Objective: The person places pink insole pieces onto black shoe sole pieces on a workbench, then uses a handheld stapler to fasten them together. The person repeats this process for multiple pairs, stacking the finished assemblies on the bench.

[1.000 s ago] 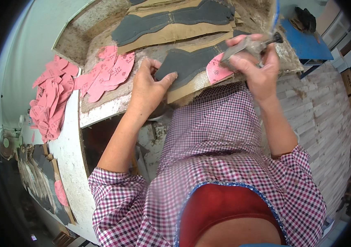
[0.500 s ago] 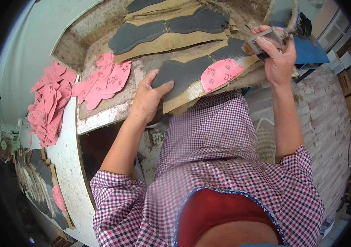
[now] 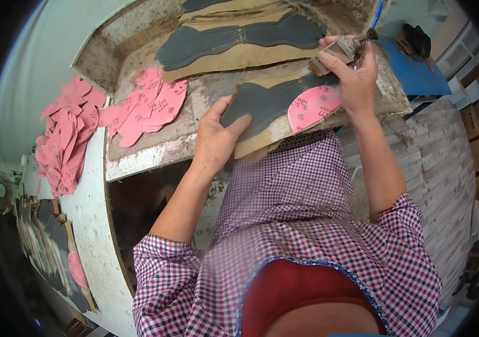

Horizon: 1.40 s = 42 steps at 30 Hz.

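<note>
Gluing shoe insole pieces at a stained workbench (image 3: 155, 154).

The left hand (image 3: 217, 135) lies flat, fingers spread, pressing a dark grey insole piece (image 3: 267, 101) onto a cardboard sheet (image 3: 267, 135) at the bench's near edge. A pink heel pad (image 3: 313, 108) sits on that piece's right end. The right hand (image 3: 351, 73) is closed around a brush (image 3: 343, 51) just above the pad. Loose pink pads (image 3: 149, 106) lie to the left, well apart.

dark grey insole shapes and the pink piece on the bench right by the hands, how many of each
dark grey insole shapes: 2, one under the left hand at, one behind it at
pink piece stuck on the near grey shape: 1
brush in the right hand: 1
total: 4
</note>
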Motion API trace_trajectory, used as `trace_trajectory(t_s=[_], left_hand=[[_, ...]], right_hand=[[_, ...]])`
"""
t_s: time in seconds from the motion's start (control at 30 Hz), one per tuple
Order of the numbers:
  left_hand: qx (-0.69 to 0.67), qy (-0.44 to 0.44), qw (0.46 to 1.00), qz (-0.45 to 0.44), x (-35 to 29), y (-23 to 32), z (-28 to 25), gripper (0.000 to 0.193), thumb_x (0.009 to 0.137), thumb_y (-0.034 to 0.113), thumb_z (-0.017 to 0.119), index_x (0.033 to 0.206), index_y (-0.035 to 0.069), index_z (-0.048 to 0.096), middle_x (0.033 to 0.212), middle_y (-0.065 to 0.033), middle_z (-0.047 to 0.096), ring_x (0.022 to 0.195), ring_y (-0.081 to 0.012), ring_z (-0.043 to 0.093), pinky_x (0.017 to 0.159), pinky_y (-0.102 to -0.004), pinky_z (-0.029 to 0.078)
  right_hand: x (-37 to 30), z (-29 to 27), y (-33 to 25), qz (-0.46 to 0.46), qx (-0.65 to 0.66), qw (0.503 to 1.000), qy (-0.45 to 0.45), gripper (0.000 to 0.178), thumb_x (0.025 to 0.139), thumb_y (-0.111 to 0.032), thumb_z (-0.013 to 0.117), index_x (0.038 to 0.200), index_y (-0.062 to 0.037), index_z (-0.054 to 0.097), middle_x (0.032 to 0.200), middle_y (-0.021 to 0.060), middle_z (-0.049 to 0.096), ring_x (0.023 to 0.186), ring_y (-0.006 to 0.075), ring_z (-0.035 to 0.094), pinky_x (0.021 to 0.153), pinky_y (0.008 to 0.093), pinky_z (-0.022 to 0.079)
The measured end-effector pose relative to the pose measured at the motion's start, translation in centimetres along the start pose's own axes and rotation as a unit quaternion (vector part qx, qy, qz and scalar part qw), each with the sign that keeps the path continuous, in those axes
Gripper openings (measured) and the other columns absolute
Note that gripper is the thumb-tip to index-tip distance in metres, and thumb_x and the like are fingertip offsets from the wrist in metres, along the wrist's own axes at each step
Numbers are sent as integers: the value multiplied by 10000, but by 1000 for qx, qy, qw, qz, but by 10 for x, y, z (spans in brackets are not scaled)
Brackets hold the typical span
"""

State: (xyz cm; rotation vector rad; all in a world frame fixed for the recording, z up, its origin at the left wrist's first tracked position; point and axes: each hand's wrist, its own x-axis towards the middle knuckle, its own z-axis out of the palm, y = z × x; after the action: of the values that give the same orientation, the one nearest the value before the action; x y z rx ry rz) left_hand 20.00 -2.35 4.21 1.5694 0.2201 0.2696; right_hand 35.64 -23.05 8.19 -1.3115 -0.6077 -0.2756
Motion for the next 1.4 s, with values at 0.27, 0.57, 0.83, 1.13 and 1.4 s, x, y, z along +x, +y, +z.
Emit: trace_trajectory(t_s=[0.27, 0.57, 0.83, 1.13, 1.4], left_hand=[[17, 5, 1000, 0, -1, 0, 0, 362, 875, 11, 668, 1230, -16, 598, 1084, -72, 671, 943, -114, 620, 849, -254, 510], [33, 1, 999, 37, -2, -7, 1, 382, 875, 11, 670, 1248, -18, 593, 1107, -75, 667, 970, -123, 616, 871, -267, 506], [29, 9, 999, 43, -3, -8, 1, 377, 869, 14, 672, 1237, -18, 599, 1107, -68, 668, 973, -116, 618, 871, -261, 505], [17, 10, 999, 36, -3, -5, 3, 334, 871, 15, 672, 1198, -13, 614, 1089, -50, 668, 952, -104, 615, 856, -250, 502], [17, 15, 999, 43, -3, -3, 4, 331, 862, 21, 678, 1188, -9, 625, 1069, -52, 679, 948, -106, 621, 853, -253, 503]], right_hand=[[-26, 54, -17, -5, 155, 987, -50, 462, 772, 38, 744, 1109, -74, 448, 1074, 99, 651, 1063, 207, 634, 916, 350, 524], [-5, 0, -14, -60, 24, 998, 14, 346, 808, 16, 727, 1088, -34, 530, 1035, 77, 672, 924, 149, 657, 803, 293, 553], [-16, -12, -18, -62, -67, 995, 52, 351, 795, -10, 743, 1071, -34, 529, 1050, 81, 658, 858, 130, 643, 759, 284, 554], [-49, 22, -19, -4, 101, 995, -20, 432, 797, -3, 739, 1115, -68, 455, 1079, 104, 658, 1017, 177, 642, 883, 319, 539], [-26, -43, -24, -66, 47, 994, 80, 404, 812, 48, 721, 1120, -40, 475, 1086, 131, 668, 1032, 227, 656, 909, 354, 530]])
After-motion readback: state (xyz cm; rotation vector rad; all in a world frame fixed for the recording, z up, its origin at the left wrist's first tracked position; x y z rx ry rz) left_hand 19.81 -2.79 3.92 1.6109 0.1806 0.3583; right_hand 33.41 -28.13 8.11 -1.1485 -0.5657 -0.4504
